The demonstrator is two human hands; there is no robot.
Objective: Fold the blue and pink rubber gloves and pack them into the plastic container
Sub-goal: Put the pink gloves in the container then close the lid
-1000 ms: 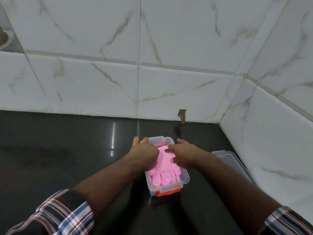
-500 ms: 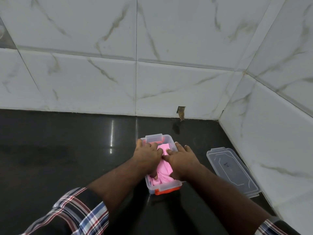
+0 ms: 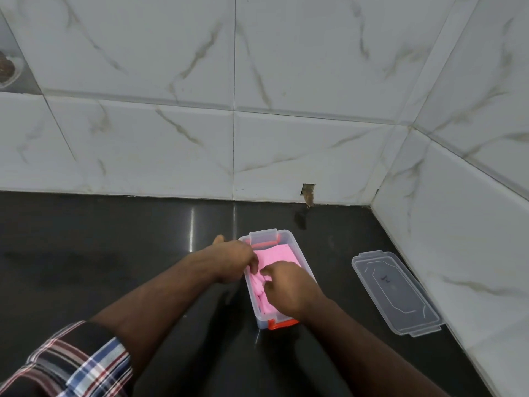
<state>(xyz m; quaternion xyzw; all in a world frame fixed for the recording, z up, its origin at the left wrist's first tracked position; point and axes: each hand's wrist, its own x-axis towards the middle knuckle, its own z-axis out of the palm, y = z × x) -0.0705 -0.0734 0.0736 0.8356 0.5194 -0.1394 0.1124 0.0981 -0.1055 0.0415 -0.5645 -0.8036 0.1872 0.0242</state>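
Observation:
A clear plastic container (image 3: 294, 244) with orange latches stands on the black counter. Folded pink rubber gloves (image 3: 279, 255) lie inside it and fill its top. My left hand (image 3: 234, 260) rests at the container's left rim, its fingertips curled on the pink glove. My right hand (image 3: 289, 287) is over the near half of the container, fingers bent and pressing down on the glove's fingers. No blue glove shows; anything under the pink one is hidden.
The container's clear lid (image 3: 396, 293) lies flat on the counter to the right, close to the right tiled wall (image 3: 458, 224). A tiled back wall (image 3: 229, 138) has a small chipped hole (image 3: 308, 193). Dark counter (image 3: 100, 253) stretches to the left.
Both hands have shifted over the pink gloves: the right hand slid toward the near end, uncovering the flat folded far part. The view moved, bringing the lid fully into sight.

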